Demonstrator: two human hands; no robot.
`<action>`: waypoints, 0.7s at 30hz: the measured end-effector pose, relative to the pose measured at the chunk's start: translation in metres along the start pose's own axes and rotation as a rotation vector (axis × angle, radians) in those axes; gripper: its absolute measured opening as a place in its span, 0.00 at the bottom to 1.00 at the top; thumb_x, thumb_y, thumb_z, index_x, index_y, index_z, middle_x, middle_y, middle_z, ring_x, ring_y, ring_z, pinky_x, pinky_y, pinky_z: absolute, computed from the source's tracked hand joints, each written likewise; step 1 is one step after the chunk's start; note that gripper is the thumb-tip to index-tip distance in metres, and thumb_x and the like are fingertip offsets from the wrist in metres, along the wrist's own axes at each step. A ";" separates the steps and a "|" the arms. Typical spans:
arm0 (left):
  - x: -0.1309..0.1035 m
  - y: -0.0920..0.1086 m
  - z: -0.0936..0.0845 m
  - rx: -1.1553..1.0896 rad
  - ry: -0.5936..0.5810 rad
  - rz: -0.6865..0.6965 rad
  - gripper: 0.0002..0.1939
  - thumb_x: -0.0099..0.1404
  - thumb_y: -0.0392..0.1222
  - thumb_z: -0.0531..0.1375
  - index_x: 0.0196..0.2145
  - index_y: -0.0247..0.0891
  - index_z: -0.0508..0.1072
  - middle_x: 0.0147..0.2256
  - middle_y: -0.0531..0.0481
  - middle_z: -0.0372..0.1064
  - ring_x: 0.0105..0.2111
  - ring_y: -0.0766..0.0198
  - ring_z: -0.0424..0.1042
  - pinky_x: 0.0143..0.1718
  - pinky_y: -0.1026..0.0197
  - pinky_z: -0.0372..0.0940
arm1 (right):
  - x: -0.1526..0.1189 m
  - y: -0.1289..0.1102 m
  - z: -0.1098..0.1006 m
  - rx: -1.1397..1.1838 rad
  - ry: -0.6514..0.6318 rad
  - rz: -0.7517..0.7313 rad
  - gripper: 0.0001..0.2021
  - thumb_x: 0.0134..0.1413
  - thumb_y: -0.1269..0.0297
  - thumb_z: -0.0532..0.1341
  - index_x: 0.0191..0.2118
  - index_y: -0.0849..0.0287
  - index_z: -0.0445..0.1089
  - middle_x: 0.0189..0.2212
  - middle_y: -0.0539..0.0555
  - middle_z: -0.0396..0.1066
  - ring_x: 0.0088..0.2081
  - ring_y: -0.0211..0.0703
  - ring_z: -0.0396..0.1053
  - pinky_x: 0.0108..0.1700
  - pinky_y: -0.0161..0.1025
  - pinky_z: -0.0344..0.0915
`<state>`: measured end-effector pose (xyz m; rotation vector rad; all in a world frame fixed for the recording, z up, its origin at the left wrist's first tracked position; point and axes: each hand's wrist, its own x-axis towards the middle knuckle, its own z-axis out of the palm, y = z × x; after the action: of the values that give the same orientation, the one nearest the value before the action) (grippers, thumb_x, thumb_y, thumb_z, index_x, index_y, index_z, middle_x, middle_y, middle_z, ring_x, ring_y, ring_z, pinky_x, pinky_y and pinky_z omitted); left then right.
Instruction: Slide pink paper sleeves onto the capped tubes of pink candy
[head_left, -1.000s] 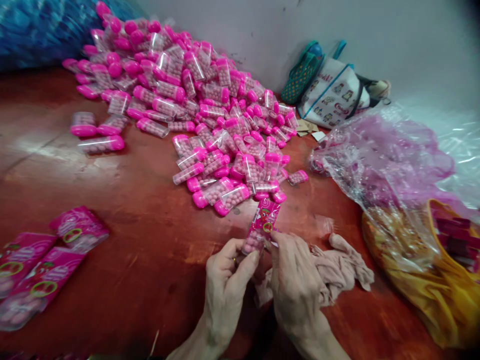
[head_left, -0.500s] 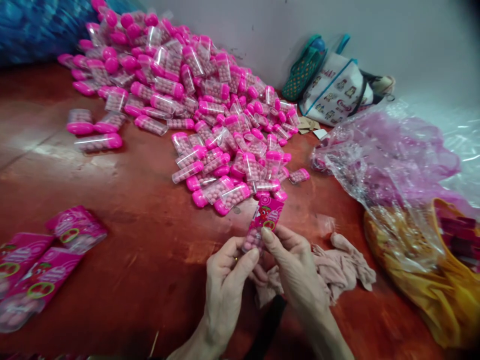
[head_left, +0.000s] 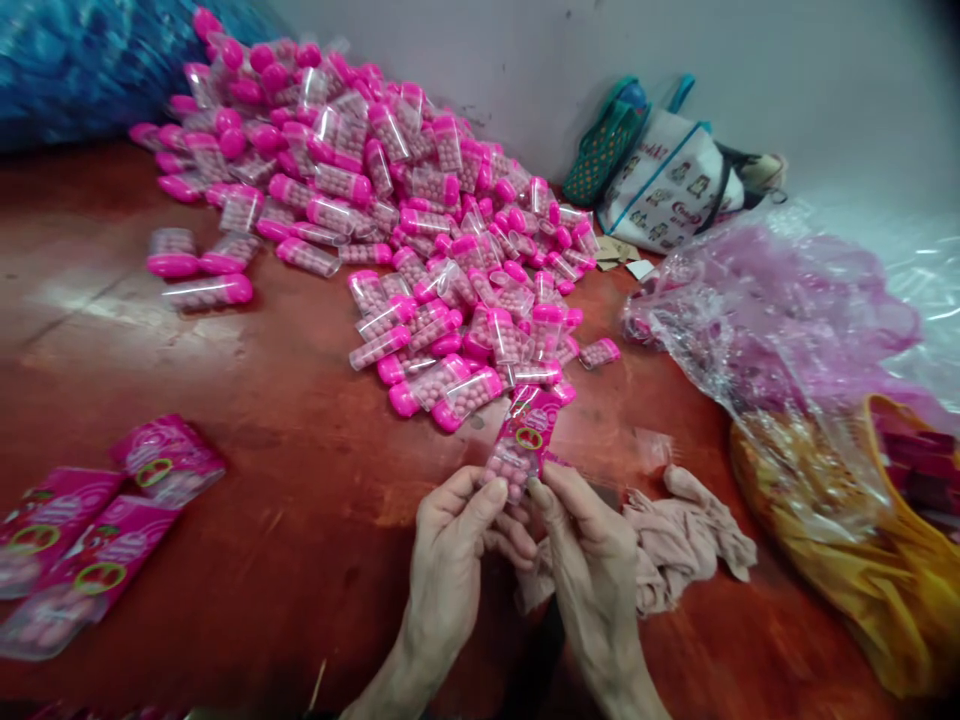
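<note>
Just off the middle of the view, toward five o'clock, the packet [head_left: 523, 440] is leaning slightly right, its printed part pointing toward twelve and its sweets sitting at the near end. My left hand [head_left: 448, 560] is clamping that end, thumb over the front and fingers curling behind. My right hand [head_left: 596, 545] is pinching the lower right edge between thumb and forefinger. I judge that the left should be doing the steadying, pressing lightly so the clear plastic isn't buckling, while the right is working only at the edge, its thumb clear of the print. Lining up the sides squarely seems wiser than forcing them; a hard squeeze could be creasing the card.

From the packet, the heap of tubes [head_left: 431, 190] is spreading toward eleven, its nearest tubes lying by the packet's top. Three printed packs [head_left: 112, 560] are lying between eight and nine, a crumpled cloth [head_left: 679, 540] at four, and clear plastic [head_left: 795, 300] at two.
</note>
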<state>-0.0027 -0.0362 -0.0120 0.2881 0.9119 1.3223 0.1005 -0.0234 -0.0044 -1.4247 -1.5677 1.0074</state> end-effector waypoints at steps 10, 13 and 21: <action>0.001 -0.001 -0.006 0.008 0.031 0.010 0.06 0.60 0.39 0.59 0.28 0.33 0.70 0.19 0.54 0.68 0.16 0.70 0.67 0.17 0.68 0.62 | 0.006 0.004 -0.001 -0.745 0.000 -0.588 0.14 0.59 0.74 0.51 0.50 0.64 0.60 0.38 0.62 0.68 0.40 0.51 0.65 0.42 0.48 0.65; 0.002 -0.002 -0.007 0.047 0.040 0.021 0.08 0.60 0.40 0.59 0.26 0.33 0.69 0.18 0.55 0.67 0.15 0.71 0.66 0.16 0.69 0.61 | 0.011 0.000 -0.004 -0.754 -0.086 -0.518 0.09 0.59 0.74 0.48 0.41 0.62 0.63 0.32 0.58 0.68 0.35 0.48 0.65 0.37 0.44 0.64; 0.002 -0.004 -0.007 0.082 0.049 0.007 0.09 0.61 0.41 0.58 0.25 0.34 0.68 0.19 0.56 0.66 0.16 0.73 0.64 0.17 0.70 0.59 | 0.014 0.002 -0.008 -0.881 -0.225 -0.393 0.09 0.55 0.76 0.46 0.33 0.59 0.61 0.28 0.55 0.66 0.30 0.45 0.65 0.31 0.39 0.63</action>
<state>-0.0052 -0.0374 -0.0200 0.3241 1.0089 1.3050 0.1075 -0.0091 -0.0033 -1.4603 -2.5145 0.2205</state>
